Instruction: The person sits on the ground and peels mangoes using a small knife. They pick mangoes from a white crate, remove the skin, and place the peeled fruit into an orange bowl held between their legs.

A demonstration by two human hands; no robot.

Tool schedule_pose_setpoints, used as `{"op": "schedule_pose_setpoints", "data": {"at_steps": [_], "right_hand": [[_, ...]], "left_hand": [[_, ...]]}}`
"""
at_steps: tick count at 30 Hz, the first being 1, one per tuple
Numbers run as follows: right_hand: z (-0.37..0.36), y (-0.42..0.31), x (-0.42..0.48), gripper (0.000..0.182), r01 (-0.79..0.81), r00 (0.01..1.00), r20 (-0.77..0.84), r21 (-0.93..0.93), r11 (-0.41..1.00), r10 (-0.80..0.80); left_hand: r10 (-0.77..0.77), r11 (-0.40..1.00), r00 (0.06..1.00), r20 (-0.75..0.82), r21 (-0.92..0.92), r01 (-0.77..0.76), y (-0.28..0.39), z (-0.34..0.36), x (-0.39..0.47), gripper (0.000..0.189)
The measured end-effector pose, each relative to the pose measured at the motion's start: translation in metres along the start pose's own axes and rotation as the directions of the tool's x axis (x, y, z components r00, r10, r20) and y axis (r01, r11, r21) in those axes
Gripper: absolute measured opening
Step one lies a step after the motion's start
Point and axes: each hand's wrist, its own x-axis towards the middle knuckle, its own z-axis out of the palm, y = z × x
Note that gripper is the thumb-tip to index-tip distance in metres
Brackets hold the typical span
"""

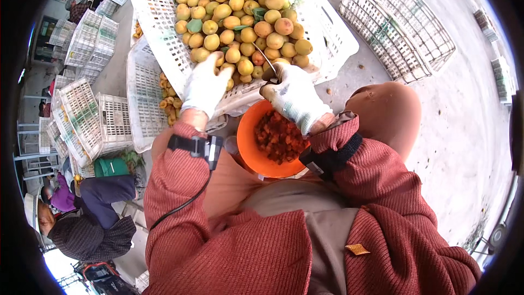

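Note:
Whole apricots with a few green leaves fill a white plastic crate before me. My left hand, in a white glove, reaches to the near edge of the fruit, its thumb and fingers apart around an apricot; whether it grips one is unclear. My right hand, in a stained white glove, is closed on a thin metal tool that points up over the fruit. Below my right hand, an orange bucket between my legs holds dark red pieces, perhaps apricot stones.
A lower crate at left holds opened apricots. Empty white crates stand on the concrete floor at upper right. More crates are stacked at left, near a seated person and a green container.

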Motion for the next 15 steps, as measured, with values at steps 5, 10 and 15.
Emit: {"op": "schedule_pose_setpoints", "data": {"at_steps": [5,10,15], "right_hand": [[0.004,0.009,0.001,0.035,-0.03,0.999,0.017,-0.049,0.998,0.031],[0.01,0.019,0.002,0.033,-0.008,1.0,-0.007,-0.053,0.999,0.007],[0.018,0.021,0.01,0.041,-0.2,0.979,0.038,0.342,0.918,0.199]], "left_hand": [[0.036,0.997,0.988,0.148,0.06,-0.045,0.003,0.065,0.022,0.057],[0.082,0.993,0.995,0.051,-0.089,-0.077,-0.007,0.078,0.025,0.061],[0.006,0.818,0.98,-0.197,-0.563,-0.118,0.02,0.055,0.004,0.059]]}}
